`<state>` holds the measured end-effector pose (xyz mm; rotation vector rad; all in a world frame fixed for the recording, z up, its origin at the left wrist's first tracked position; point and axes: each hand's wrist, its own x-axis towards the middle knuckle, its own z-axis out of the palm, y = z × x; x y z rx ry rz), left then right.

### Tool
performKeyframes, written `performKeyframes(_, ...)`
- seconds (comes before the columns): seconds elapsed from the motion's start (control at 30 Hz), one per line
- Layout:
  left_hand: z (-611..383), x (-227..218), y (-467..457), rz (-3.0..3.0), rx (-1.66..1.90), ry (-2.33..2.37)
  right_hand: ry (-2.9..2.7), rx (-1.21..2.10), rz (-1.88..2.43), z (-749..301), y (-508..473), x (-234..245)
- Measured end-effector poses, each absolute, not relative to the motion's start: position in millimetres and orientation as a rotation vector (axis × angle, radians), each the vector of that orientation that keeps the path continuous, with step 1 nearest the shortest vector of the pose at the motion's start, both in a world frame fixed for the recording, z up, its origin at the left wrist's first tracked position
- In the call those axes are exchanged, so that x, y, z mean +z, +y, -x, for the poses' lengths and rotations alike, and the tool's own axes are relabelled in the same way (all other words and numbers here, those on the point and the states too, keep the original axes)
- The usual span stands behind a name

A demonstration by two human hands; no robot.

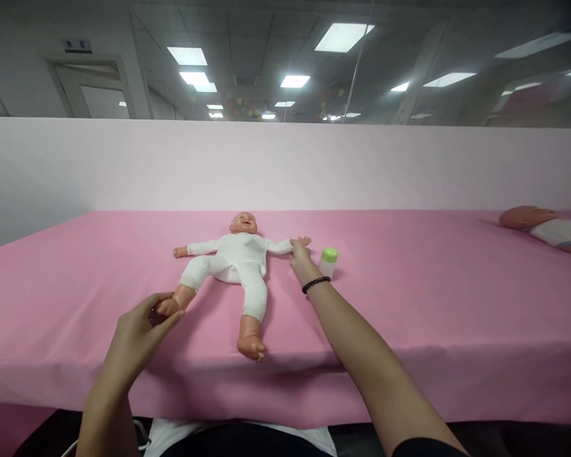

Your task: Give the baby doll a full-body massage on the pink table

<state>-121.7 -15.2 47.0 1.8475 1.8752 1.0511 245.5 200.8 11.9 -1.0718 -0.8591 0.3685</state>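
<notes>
On pink table (457, 304): left hand (140, 330) pinches doll (240, 254) foot, right hand (301, 259) grips wrist; bottle (328, 261) beside.

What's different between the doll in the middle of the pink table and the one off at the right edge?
The middle doll lies face up, limbs spread, fully in view; the edge doll is cut off by the frame. The left hand holds the middle doll's foot and the right hand its wrist; the edge doll is untouched. Both wear white on the pink table.
</notes>
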Motion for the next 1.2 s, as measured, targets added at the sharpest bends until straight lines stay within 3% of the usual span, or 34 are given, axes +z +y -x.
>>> performKeyframes(0.1,89.5,64.3,6.1,-1.899,1.235,1.878,-0.906,0.372,1.050,-230.2,196.9,25.5)
performKeyframes(0.4,29.5,86.3,70.4,-2.298,0.989,1.679,-1.870,0.069,0.935,-178.0,161.7,27.9)
performKeyframes(0.53,58.7,80.7,31.1,-2.133,1.117,1.691,-1.445,0.246,1.008,-190.1,174.6,28.3)
performKeyframes(0.7,106.5,48.5,-11.9,-1.918,1.033,1.739,-0.758,0.476,1.195,-223.7,196.4,21.6)
performKeyframes(0.87,120.5,41.1,-13.9,-1.849,1.054,1.761,-0.640,0.496,1.230,-233.0,197.5,20.2)
performKeyframes(1.03,91.4,86.8,18.9,-1.973,1.242,1.810,-0.942,0.341,1.056,-204.9,178.2,41.3)
performKeyframes(1.2,40.9,93.4,76.1,-2.300,1.051,1.667,-1.713,-0.008,0.939,-181.8,160.1,34.3)
